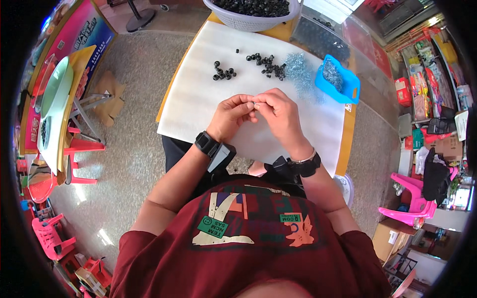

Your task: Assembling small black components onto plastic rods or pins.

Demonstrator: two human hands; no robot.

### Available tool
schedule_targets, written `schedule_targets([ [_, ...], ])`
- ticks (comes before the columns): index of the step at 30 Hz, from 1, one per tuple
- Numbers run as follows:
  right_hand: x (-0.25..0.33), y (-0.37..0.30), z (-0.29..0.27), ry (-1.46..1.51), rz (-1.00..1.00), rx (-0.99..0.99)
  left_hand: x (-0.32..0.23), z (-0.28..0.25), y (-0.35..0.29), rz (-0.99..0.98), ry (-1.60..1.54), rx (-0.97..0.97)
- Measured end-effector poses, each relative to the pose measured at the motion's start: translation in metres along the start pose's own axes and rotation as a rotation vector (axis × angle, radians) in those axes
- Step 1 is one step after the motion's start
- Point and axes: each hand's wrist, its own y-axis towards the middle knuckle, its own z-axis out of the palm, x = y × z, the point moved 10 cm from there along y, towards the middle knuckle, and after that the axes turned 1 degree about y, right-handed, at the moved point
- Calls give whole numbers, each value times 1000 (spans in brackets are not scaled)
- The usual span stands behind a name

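Note:
Over the near half of a white-covered table, my left hand and my right hand meet at their fingertips. Both are closed in a pinch on something tiny between them; its kind is too small to make out. Beyond my hands lies a small group of black, round parts, with a larger cluster of black parts to its right. A spread of small clear-bluish pieces lies beside that cluster. More such pieces fill part of a blue plastic basket at the table's right edge.
A grey-lilac basket heaped with black parts stands at the table's far edge. To the left are a side table with a green basin and red stools. A pink chair and stocked shelves stand on the right.

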Motion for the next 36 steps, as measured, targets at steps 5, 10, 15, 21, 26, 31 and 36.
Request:
schedule_targets([
  [5, -11, -5, -1, 61, 146, 9, 1, 0, -1, -2, 10, 5],
  [10, -18, -9, 4, 187, 269, 102, 4, 1, -2, -47, 35, 36],
  [15, -23, -11, 6, 350, 353, 180, 4, 6, -4, -78, 67, 70],
  [21, -23, -13, 4, 364, 356, 174, 5, 5, -4, -66, 124, 65],
  [26, -23, -13, -1, 326, 344, 133, 4, 7, -4, -58, 165, 60],
  [31, -25, -12, 1, 296, 355, 171, 5, 6, -4, -57, 194, 58],
  [36, -29, -14, 3, 311, 378, 157, 3, 9, -6, -58, 202, 66],
])
